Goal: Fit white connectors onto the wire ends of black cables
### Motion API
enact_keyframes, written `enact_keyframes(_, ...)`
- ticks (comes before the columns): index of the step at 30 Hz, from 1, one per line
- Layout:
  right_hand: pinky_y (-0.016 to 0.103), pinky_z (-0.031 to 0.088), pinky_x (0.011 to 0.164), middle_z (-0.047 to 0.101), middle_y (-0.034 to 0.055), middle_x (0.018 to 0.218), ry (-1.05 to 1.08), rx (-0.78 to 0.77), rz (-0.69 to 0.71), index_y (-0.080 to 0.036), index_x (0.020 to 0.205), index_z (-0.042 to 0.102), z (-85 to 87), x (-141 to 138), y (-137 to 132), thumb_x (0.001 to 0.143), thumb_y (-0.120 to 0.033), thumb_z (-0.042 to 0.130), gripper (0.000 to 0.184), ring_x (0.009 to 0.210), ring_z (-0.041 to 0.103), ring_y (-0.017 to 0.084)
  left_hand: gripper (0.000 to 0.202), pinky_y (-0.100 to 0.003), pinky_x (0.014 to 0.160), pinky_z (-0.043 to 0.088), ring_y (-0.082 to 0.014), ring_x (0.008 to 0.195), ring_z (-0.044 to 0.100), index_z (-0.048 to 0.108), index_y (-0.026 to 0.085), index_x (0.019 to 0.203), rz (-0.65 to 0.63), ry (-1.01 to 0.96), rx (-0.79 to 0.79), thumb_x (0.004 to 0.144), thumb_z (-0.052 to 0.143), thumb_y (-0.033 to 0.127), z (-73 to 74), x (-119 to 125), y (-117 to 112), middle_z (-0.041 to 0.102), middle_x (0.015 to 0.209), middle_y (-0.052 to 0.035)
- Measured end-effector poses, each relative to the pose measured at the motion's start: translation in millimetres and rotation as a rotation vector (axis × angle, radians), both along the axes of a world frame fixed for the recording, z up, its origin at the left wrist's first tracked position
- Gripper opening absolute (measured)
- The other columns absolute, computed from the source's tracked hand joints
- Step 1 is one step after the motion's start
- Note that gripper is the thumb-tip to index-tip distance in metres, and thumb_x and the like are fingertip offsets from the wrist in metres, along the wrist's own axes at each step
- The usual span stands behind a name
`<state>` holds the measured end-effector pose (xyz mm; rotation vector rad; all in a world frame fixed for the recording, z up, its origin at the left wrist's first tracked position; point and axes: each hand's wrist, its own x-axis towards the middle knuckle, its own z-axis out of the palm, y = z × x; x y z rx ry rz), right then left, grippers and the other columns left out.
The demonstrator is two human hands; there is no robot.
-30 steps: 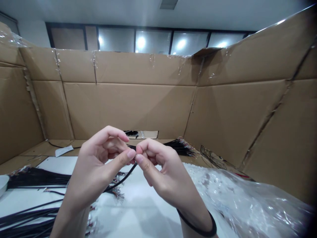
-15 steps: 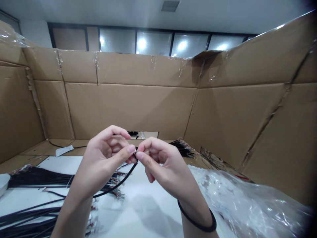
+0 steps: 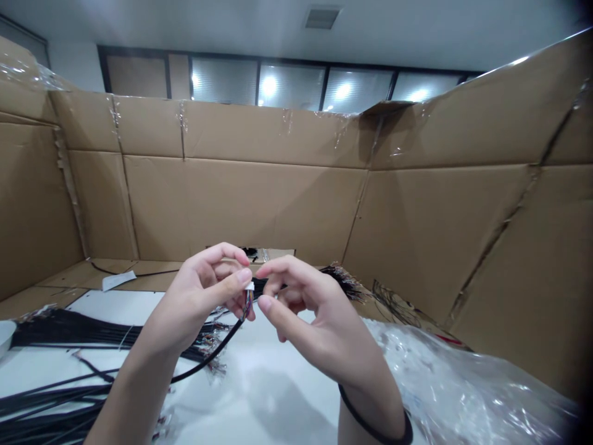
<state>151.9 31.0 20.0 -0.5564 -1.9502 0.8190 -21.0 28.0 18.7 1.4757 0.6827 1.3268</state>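
My left hand [image 3: 199,303] pinches a small white connector [image 3: 250,286] between thumb and fingers. Thin coloured wires [image 3: 248,303] run down from the connector into a black cable [image 3: 217,351], which curves away behind my left wrist. Just to the right, my right hand [image 3: 306,309] has its thumb and forefinger apart, with nothing seen between them. Its fingertips are close to the connector but not touching it. The other fingers of that hand are curled and partly hidden.
Bundles of black cables [image 3: 78,327] with bare wire ends lie on the white table [image 3: 273,402] at left. Another bundle [image 3: 345,281] lies behind my right hand. Clear plastic sheeting [image 3: 454,377] covers the right side. Cardboard walls [image 3: 241,198] surround the table.
My right thumb and forefinger have parted and come away from the cable end. The white connector and coloured wires now show in my left hand's pinch.
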Motion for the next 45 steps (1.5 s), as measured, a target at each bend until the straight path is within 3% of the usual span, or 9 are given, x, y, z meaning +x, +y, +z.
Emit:
enact_keyframes(5, 0.019, 0.049, 0.048, 0.065, 0.0024, 0.074, -0.038, -0.007, 0.084, -0.014, 0.103, 0.064, 0.2, 1.1, 5.0, 0.089, -0.020, 0.056, 0.017, 0.062, 0.060, 0.011, 0.025, -0.019, 0.052, 0.048, -0.0111, 0.054, 0.062, 0.056, 0.017, 0.092, -0.029, -0.018, -0.006, 0.080, 0.072, 0.033, -2.7, 6.8, 1.5, 0.064, 0.062, 0.0011)
enact_keyframes(10, 0.018, 0.049, 0.047, 0.064, 0.0009, 0.068, 0.033, -0.038, 0.044, -0.014, 0.094, 0.065, 0.8, 9.9, 9.6, 0.087, -0.023, 0.061, 0.012, 0.052, 0.057, 0.008, 0.027, -0.023, 0.062, 0.053, -0.0126, 0.062, 0.065, 0.056, 0.018, 0.098, 0.000, 0.003, -0.028, 0.087, 0.063, 0.041, -3.9, 8.2, 2.0, 0.068, 0.072, -0.0024)
enact_keyframes(15, 0.019, 0.049, 0.047, 0.063, 0.0002, 0.068, 0.097, -0.021, -0.114, -0.015, 0.090, 0.062, 3.2, 18.3, 14.9, 0.085, -0.026, 0.063, 0.011, 0.054, 0.061, 0.010, 0.024, -0.026, 0.075, 0.050, -0.0154, 0.083, 0.062, 0.058, 0.018, 0.102, -0.011, 0.339, 0.055, 0.090, 0.058, 0.038, -6.1, 8.0, 2.5, 0.066, 0.093, -0.0060)
enact_keyframes(20, 0.020, 0.048, 0.047, 0.062, 0.0003, 0.067, 0.097, -0.070, -0.158, -0.015, 0.086, 0.060, 4.8, 24.8, 24.0, 0.082, -0.025, 0.063, 0.011, 0.057, 0.065, 0.012, 0.031, -0.025, 0.065, 0.045, -0.0157, 0.070, 0.058, 0.057, 0.018, 0.085, -0.017, 0.654, 0.055, 0.094, 0.045, 0.045, -9.6, 12.4, 6.1, 0.062, 0.075, -0.0023)
enact_keyframes(24, 0.021, 0.049, 0.048, 0.063, 0.0014, 0.067, 0.026, -0.085, -0.188, -0.015, 0.080, 0.057, 4.6, 31.7, 31.0, 0.079, -0.024, 0.065, 0.012, 0.059, 0.065, 0.013, 0.034, -0.022, 0.052, 0.034, -0.0125, 0.052, 0.048, 0.055, 0.019, 0.069, 0.277, 0.752, 0.200, 0.094, 0.045, 0.040, -11.4, 18.7, -1.9, 0.054, 0.059, 0.0020)
enact_keyframes(29, 0.022, 0.051, 0.054, 0.065, 0.0023, 0.071, -0.110, -0.024, -0.058, -0.016, 0.083, 0.057, 4.3, 38.6, 31.6, 0.084, -0.025, 0.061, 0.009, 0.063, 0.066, 0.014, 0.026, -0.025, 0.057, 0.036, -0.0181, 0.058, 0.059, 0.070, 0.021, 0.086, 0.839, 0.996, 0.459, 0.093, 0.049, 0.033, -14.9, 26.6, -32.9, 0.065, 0.063, -0.0027)
enact_keyframes(32, 0.025, 0.051, 0.054, 0.068, 0.0044, 0.074, -0.201, 0.069, -0.036, -0.016, 0.095, 0.064, 4.7, 38.8, 30.8, 0.088, -0.027, 0.057, 0.015, 0.063, 0.065, 0.016, 0.028, -0.027, 0.054, 0.032, -0.0211, 0.061, 0.062, 0.071, 0.021, 0.092, 0.985, 1.275, 0.502, 0.095, 0.044, 0.027, -12.6, 32.2, -48.6, 0.069, 0.068, -0.0056)
enact_keyframes(39, 0.026, 0.046, 0.049, 0.065, 0.0041, 0.059, -0.453, 0.146, 0.094, -0.016, 0.075, 0.067, 1.4, 24.9, 40.9, 0.086, -0.033, 0.057, 0.022, 0.054, 0.061, 0.017, 0.024, -0.029, 0.045, 0.018, -0.0189, 0.048, 0.056, 0.066, 0.016, 0.071, 0.818, 1.650, 0.553, 0.082, 0.046, 0.008, -5.4, 23.2, -56.0, 0.063, 0.056, -0.0052)
enact_keyframes(45, 0.022, 0.043, 0.050, 0.069, 0.0024, 0.064, -0.666, 0.209, 0.191, -0.017, 0.073, 0.069, -10.6, -15.3, 41.0, 0.081, -0.025, 0.056, 0.018, 0.055, 0.061, 0.015, 0.017, -0.026, 0.044, 0.026, -0.0174, 0.049, 0.056, 0.065, 0.015, 0.072, 0.764, 1.737, 0.557, 0.081, 0.051, 0.013, -34.6, -19.3, -60.1, 0.062, 0.056, -0.0054)
